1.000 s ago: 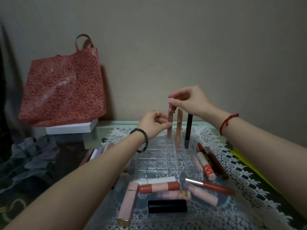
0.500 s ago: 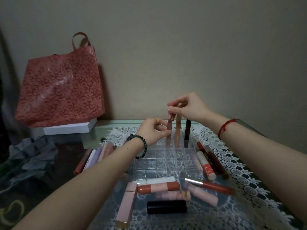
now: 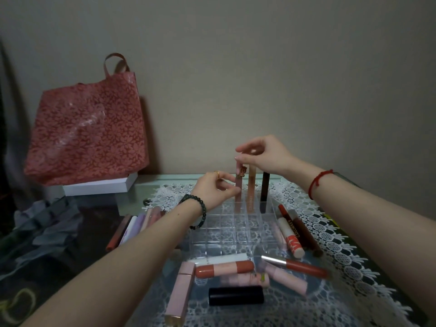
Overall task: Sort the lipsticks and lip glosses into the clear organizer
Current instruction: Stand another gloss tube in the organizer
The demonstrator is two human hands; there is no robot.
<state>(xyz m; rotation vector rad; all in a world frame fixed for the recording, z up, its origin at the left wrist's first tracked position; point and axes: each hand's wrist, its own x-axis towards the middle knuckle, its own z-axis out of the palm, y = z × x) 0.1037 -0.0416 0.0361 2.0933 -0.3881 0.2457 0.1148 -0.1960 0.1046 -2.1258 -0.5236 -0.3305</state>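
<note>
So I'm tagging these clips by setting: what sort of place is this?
Most likely a home dressing corner: a glass-topped table with a white lace doily, a red patterned tote bag against a plain wall, and lipsticks scattered round a clear organizer.

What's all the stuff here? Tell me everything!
clear organizer: one, see-through, on lace cloth
mauve tube: one, upright, organizer's back row
peach tube: one, upright, right of mauve
dark tube: one, brown-black, upright, right of peach
front tubes: seven, pink, coral, white, black, lying before organizer
left pile: several tubes, mixed, left of organizer
right pile: several tubes, red, brown, right of organizer
bag: one, red, back left, on white box
left hand: pinches mauve tube low
right hand: fingertips at its top
</note>
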